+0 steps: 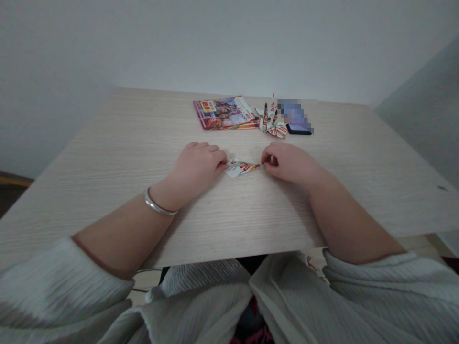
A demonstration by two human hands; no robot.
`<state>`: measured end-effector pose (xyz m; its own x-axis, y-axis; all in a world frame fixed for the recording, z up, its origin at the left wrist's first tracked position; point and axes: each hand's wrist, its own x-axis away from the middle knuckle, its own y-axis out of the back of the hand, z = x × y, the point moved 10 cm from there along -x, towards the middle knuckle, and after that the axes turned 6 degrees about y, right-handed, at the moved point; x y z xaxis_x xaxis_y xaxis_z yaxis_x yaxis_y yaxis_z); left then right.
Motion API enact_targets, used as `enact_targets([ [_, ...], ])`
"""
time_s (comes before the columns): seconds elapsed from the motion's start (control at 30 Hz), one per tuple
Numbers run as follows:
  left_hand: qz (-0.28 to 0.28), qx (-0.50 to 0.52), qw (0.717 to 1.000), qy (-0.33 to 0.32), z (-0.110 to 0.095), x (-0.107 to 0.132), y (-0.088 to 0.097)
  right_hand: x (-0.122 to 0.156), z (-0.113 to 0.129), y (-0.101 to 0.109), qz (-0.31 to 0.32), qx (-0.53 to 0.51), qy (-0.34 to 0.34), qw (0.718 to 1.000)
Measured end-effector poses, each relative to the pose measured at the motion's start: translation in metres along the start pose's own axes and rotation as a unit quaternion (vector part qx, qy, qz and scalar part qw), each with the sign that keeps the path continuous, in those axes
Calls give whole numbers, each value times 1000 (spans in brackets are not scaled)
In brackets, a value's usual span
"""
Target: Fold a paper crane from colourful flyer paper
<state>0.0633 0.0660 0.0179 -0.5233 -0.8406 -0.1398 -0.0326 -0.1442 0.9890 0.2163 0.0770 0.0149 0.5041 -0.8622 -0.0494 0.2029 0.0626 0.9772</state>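
Note:
Between my two hands, low over the wooden table [229, 215], lies a small folded piece of printed paper [239, 167], white with red and orange marks. My left hand [202, 165] pinches its wide left end between thumb and fingers. At the narrow right tip, my right hand [285, 161] has thumb and forefinger closed on the point. Part of the paper's left end is hidden behind the left fingers.
Beyond my hands lies a stack of colourful printed leaflets [225, 113]. Right beside it sits a folded paper figure [272, 122] with pointed parts, and then a phone [299, 125], partly pixelated. A pale wall [229, 43] rises behind the table's far edge.

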Motion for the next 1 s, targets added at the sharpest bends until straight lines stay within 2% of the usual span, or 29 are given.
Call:
enact_targets([
  [0.1,-1,35,999,-8,2,-2,-3,-3,15,4,-63,-52,61,995],
  [0.2,-14,105,994,-4,3,-3,-3,-8,25,-4,-67,-91,77,991],
  [0.33,-39,250,967,41,11,1,4,-10,15,-9,-68,-155,-3,986],
  [0.4,-58,300,952,18,8,5,12,-8,6,-10,-69,-198,-47,977],
  [0.5,-74,313,947,-23,1,7,19,-7,-2,-15,-63,-278,-81,955],
  [0.6,-69,324,944,13,7,4,13,-8,-4,-24,-51,-369,-96,923],
  [0.67,-49,354,932,52,13,1,4,-8,-4,-26,-57,-396,-108,910],
  [0.73,-28,391,916,85,19,-1,-6,-7,-4,-24,-74,-394,-111,909],
  [0.8,-19,400,910,103,24,-3,-12,-7,3,-19,-87,-363,-81,924],
  [0.9,-53,343,934,86,27,-6,-9,-10,19,-9,-108,-255,7,961],
  [1.0,-68,266,960,45,21,-8,-6,-13,29,-9,-124,-151,63,979],
])
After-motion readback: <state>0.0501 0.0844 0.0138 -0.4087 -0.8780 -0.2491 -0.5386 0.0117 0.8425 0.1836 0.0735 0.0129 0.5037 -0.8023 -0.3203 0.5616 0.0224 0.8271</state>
